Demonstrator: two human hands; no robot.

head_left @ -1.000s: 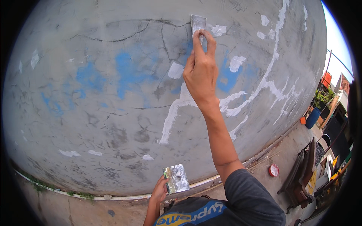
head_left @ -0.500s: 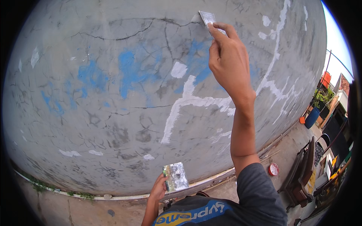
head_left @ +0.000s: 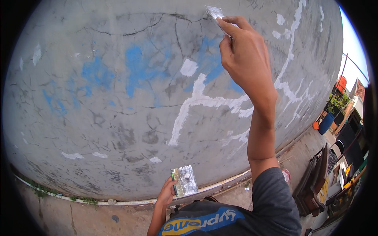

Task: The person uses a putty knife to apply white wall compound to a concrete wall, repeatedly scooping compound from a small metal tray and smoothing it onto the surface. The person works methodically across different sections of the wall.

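My right hand (head_left: 249,59) is raised high against a grey wall (head_left: 118,114), with thumb and fingers pinching a flat, whitish putty scraper (head_left: 215,13). The scraper's far edge lies at the right end of a long dark crack (head_left: 138,34); whether it presses on the wall is hard to tell. Down low, in front of my body, my left hand (head_left: 167,192) grips a square putty board (head_left: 186,181) by its left side. Grey-white smears cover its face. White putty strips (head_left: 199,100) branch across the wall below and to the right of my right hand.
Blue paint patches (head_left: 135,70) mark the wall. A pale pipe (head_left: 130,202) runs along its foot. To the right are a red-and-white tub (head_left: 286,175), partly behind my sleeve, dark wooden furniture (head_left: 315,185) and a blue barrel (head_left: 326,123).
My right wrist and forearm have swung a little to the right, while the scraper stays near the crack's end. The view has shifted slightly. My left hand still holds the board.
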